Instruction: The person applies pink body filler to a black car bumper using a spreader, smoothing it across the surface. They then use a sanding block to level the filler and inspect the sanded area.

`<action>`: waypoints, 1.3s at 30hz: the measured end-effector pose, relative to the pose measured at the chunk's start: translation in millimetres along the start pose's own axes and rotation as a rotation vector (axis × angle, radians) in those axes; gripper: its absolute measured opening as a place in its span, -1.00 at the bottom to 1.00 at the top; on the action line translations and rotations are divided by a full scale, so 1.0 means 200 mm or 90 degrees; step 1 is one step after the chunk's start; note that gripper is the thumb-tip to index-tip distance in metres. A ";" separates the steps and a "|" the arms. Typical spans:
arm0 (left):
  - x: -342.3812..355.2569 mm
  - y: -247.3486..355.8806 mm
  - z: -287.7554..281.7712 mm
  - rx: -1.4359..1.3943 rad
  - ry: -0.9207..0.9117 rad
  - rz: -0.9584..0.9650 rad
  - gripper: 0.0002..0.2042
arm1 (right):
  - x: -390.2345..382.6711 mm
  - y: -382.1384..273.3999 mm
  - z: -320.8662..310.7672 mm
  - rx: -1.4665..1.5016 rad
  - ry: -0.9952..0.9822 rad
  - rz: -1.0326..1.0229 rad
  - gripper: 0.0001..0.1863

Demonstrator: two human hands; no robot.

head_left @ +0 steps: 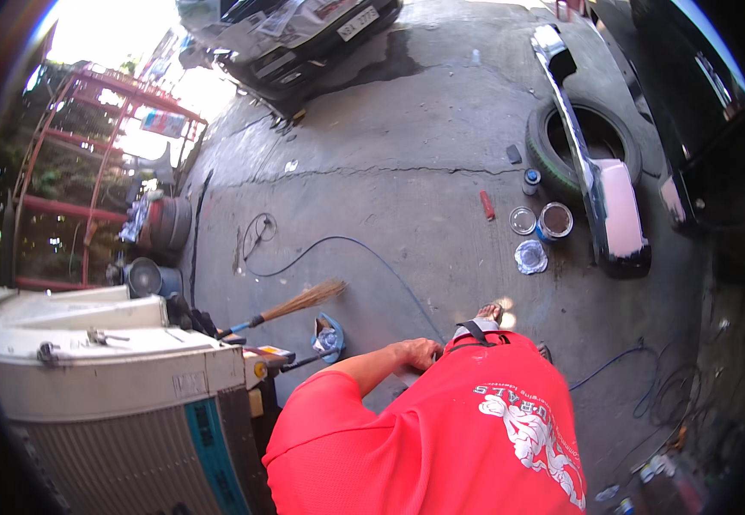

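My left hand point(422, 353) is in front of my waist, close to the red shirt point(450, 429) I wear. Its fingers are curled, and what they hold, if anything, is hidden. Under that forearm shows a small greyish surface I cannot name. A thin blue hose point(372, 251) runs across the concrete floor and passes out of sight near this hand. My right hand is not in view. A dark strap point(476, 333) lies at the shirt's hem, with my sandalled foot point(491, 312) just beyond.
Left: a broom point(299, 304), a blue bag-like container point(329, 336) and a white metal unit point(106, 369). Right: an open can point(555, 221), a lid point(523, 221), a crumpled cloth point(530, 257), a red tube point(487, 205), a tyre point(553, 146) and a bumper point(621, 210). A car point(291, 64) stands ahead.
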State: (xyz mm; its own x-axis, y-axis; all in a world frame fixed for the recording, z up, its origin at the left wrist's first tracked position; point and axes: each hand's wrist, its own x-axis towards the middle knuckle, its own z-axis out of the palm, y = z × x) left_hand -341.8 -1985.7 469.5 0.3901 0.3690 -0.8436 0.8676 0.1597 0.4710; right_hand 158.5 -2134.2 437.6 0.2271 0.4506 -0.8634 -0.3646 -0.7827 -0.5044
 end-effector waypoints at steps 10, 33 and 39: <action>-0.27 0.28 0.37 0.002 0.116 -0.106 -0.41 | 0.14 -0.22 -0.03 -0.108 -0.099 -0.034 -0.72; -0.29 0.10 1.05 -0.364 0.009 0.064 -0.50 | -0.12 -0.08 -0.26 -0.037 -0.106 -0.056 -0.71; -0.30 0.08 0.96 -0.392 -0.023 0.077 -0.54 | -0.32 0.06 -0.32 0.031 -0.082 -0.048 -0.71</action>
State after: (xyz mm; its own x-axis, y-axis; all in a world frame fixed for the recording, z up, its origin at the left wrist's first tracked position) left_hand -293.0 -2180.6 478.3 0.4940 0.3880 -0.7781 0.4845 0.6203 0.6168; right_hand 197.1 -2200.1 488.0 0.1393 0.5603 -0.8165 -0.3948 -0.7248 -0.5647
